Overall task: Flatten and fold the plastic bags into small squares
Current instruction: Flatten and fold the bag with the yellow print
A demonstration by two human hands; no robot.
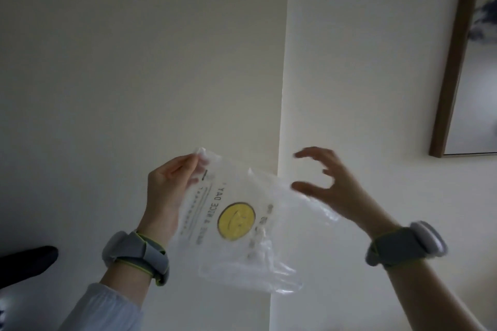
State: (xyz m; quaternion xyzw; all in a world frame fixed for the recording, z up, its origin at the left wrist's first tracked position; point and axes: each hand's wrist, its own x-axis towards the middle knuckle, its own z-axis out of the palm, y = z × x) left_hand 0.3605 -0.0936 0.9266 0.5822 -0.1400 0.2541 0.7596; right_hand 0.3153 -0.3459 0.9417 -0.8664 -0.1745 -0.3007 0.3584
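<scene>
The pale wall (134, 62) fills most of the view, with a vertical corner edge running down just right of centre. At the far right hangs one framed picture (468, 62) with a dark wooden frame, its print blurred.

One plastic bag (242, 226) is held up in the air in front of the wall, between the two hands. It hangs slanted: its long axis runs from the upper left, where it is gripped, down toward the lower right, and its loose end trails at the bottom right. The bag is clear and thin, crumpled and wrinkled, not yet flattened. One yellow round logo (236, 220) sits near its middle, flanked by lines of dark printed text that read backwards and sideways from this side.

The left hand (169, 185) pinches the bag's upper left corner, fingers and thumb closed on the bunched plastic. The right hand (328, 185) is spread, fingers curved and apart, thumb near the bag's upper right edge; motion blur makes it impossible to tell whether it touches the plastic.

Two grey wristbands with green trim are worn, one on the left wrist (137, 255) and one on the right wrist (403, 244). A light sleeve (102, 306) covers the left forearm. One dark object (27, 260) shows at the left edge, too cropped to identify.
</scene>
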